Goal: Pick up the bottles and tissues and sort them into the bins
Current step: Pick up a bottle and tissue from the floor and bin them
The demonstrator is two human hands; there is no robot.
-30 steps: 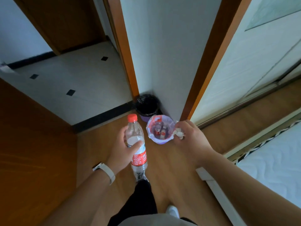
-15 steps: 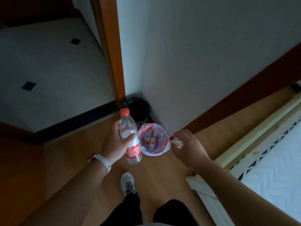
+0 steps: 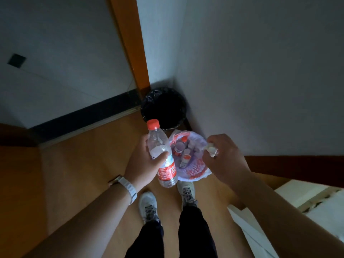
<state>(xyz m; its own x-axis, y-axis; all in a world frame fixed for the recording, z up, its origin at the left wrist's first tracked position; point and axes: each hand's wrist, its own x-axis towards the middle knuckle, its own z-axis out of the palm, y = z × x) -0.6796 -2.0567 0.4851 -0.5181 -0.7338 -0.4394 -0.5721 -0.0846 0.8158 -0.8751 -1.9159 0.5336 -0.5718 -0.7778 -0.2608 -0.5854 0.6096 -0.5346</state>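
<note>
My left hand [image 3: 144, 162] grips a clear plastic bottle [image 3: 163, 157] with a red cap and red label, held upright just left of the purple bin. My right hand [image 3: 222, 161] pinches a crumpled white tissue [image 3: 212, 149] above the right rim of that bin. The purple bin [image 3: 195, 172], lined with a white and red bag, stands on the floor and holds several small bottles [image 3: 181, 151]. Behind it, in the wall corner, stands a black-lined bin [image 3: 163, 107]; its inside is too dark to see.
Both bins sit in a corner between a grey wall [image 3: 260, 71] and an orange door frame [image 3: 130, 43]. My two feet in white shoes [image 3: 149, 205] stand on the wooden floor just before the purple bin. A white bed edge [image 3: 307, 211] lies at the right.
I have stepped closer, so both bins now lie right in front of my feet. Both hands have come nearer the purple bin, still holding the bottle and the tissue.
</note>
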